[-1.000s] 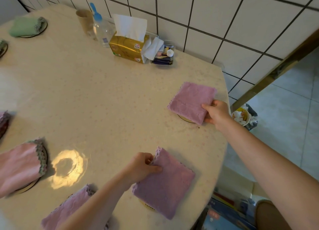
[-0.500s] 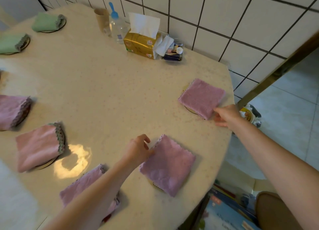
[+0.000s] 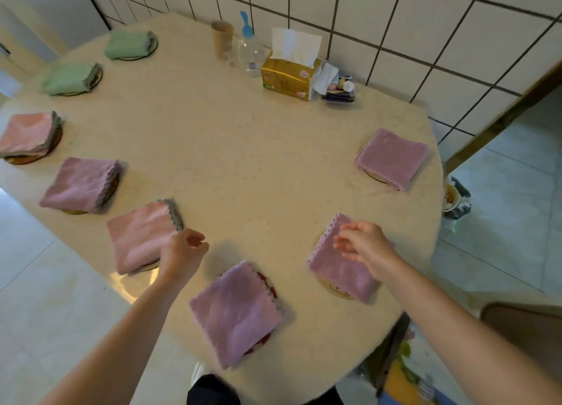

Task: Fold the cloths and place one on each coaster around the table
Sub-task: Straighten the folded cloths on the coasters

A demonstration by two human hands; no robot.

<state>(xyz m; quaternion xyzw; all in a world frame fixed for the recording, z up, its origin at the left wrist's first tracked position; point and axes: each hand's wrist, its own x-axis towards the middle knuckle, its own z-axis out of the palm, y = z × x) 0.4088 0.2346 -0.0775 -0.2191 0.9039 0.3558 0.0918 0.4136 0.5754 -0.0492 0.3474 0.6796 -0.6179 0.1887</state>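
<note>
The cloths lie folded around the edge of the surface (image 3: 243, 149), each on a coaster; I count eight: two green at the far left (image 3: 129, 44) (image 3: 68, 78), a pink one (image 3: 29, 133), a mauve one (image 3: 80, 184), another pink (image 3: 141, 235), then three mauve at the near and right side (image 3: 235, 312) (image 3: 342, 263) (image 3: 392, 158); coaster rims peep out from under most of them, as under the near right cloth (image 3: 334, 289).

They look like plush microfibre, light and limp, with a scalloped edge; I judge they will slump and unfold if I lift by one layer, so I would pinch through all layers at a folded corner, or slide a flat hand under; they should not slip on the coasters, and nothing here is fragile.

My right hand (image 3: 363, 246) hovers over the near right cloth, fingers loosely spread and holding nothing; whether it touches the fabric I cannot tell. My left hand (image 3: 182, 252) hangs just beside the near pink cloth, fingers half curled and empty.

Against the tiled wall stand a tissue box (image 3: 289, 77), a bottle (image 3: 251, 53) and a cup (image 3: 222, 39), well apart from the cloths.

I judge the task about done; at most a squaring-up is left.
</note>
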